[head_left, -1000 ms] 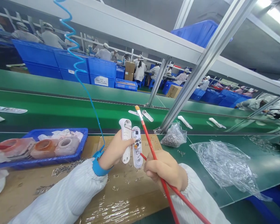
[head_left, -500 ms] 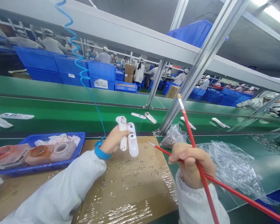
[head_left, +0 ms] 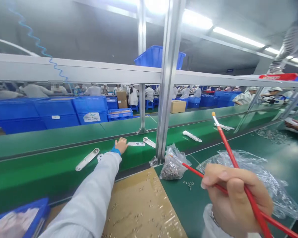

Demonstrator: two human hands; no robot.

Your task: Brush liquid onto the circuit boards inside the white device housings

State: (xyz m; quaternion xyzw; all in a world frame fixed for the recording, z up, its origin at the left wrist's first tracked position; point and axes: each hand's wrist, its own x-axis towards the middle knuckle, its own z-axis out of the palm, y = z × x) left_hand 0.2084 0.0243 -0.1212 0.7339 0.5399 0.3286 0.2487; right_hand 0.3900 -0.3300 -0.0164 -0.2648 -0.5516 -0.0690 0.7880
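Observation:
My left hand is stretched over the green conveyor belt, fingers apart, at the left end of a slim white casing half with small dark parts in it. Whether the fingertips touch it, I cannot tell. Just right of that lies another white casing half. Left of my wrist rest a long white shell and a white piece partly hidden by my sleeve. My right hand is closed around two crossed red paintbrushes; one has a yellowish tip pointing up, the other points left.
A cardboard sheet with small metal bits lies in front of me. Beside it stand a plastic bag of small metal parts and crumpled clear plastic. A metal post rises near the belt. A blue tray is lower left.
My left hand has let go of the white casing halves and moved forward onto the belt. Two white pieces now lie beside its wrist. My right hand still holds both brushes. The view has turned.

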